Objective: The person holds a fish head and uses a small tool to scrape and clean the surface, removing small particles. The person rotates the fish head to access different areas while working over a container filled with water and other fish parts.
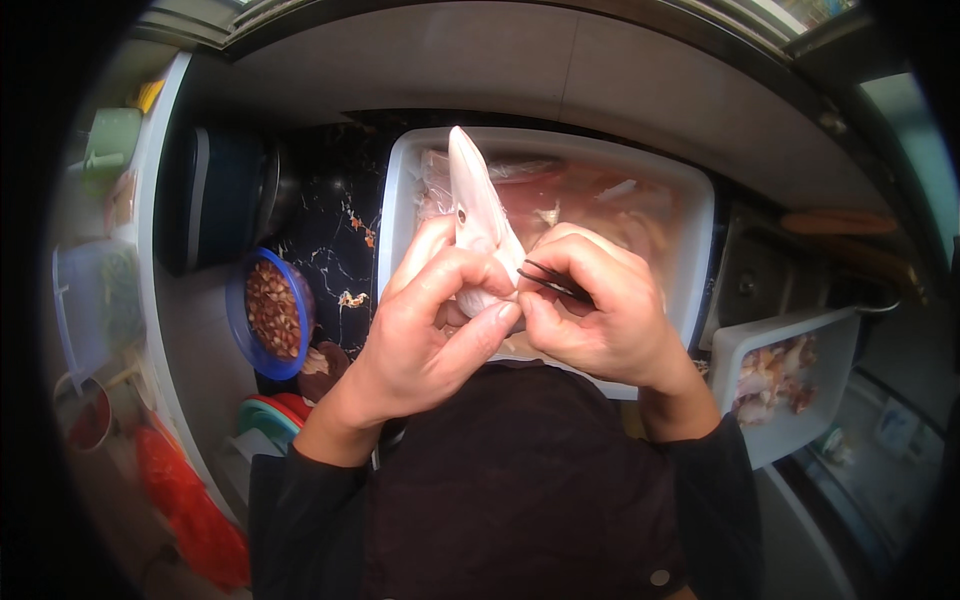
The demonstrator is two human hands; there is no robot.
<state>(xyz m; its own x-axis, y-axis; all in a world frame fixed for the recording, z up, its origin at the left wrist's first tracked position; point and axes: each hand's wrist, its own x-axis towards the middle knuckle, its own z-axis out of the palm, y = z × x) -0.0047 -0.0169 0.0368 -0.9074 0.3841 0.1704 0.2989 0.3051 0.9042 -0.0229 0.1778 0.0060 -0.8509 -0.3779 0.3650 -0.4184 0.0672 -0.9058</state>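
A pale plucked bird's head [480, 202], apparently a duck's, points its bill away from me. One dark eye shows on its left side. My left hand [435, 322] grips the head around its base, with thumb and fingers pinching the skin. In my right hand [600, 300] is a pair of black tweezers [551, 279], tips pointing left against the side of the head. The right thumb and forefinger also meet the skin there, close to my left thumb. Both hands are above a white plastic tub [547, 136] of pinkish liquid. Fingers hide the lower part of the head.
Left of the tub, a blue bowl [234, 322] of small reddish-brown bulbs or cloves stands on a black marbled counter [330, 202]. A white bin [791, 330] with raw meat pieces is at right, near a metal sink [746, 281]. Shelves with containers line the far left.
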